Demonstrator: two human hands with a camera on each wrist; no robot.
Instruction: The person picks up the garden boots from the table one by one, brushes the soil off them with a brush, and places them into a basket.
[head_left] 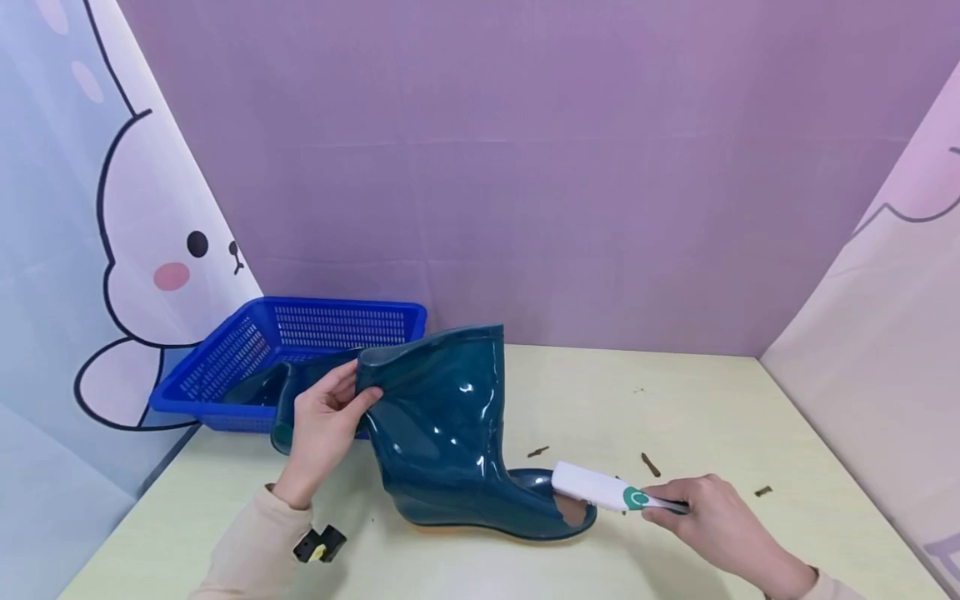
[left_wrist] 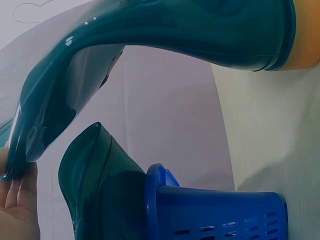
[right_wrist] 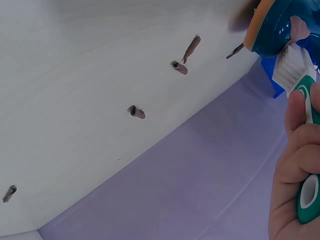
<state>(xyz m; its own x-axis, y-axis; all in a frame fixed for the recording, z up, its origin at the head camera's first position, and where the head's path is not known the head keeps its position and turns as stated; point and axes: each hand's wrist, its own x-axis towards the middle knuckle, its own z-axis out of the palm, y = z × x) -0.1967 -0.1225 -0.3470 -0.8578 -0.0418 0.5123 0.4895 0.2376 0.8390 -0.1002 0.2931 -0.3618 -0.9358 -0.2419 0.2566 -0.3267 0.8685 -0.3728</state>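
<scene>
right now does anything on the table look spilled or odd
Yes: a brown patch on the toe of the boot breaks its glossy teal surface, and curled brown scraps lie scattered on the table like loose debris.

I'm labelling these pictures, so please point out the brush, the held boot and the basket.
White-headed brush [head_left: 595,487], head view: its white head.
Held rubber boot [head_left: 442,412], head view: its shaft.
Blue plastic basket [head_left: 341,325], head view: its back wall.
</scene>
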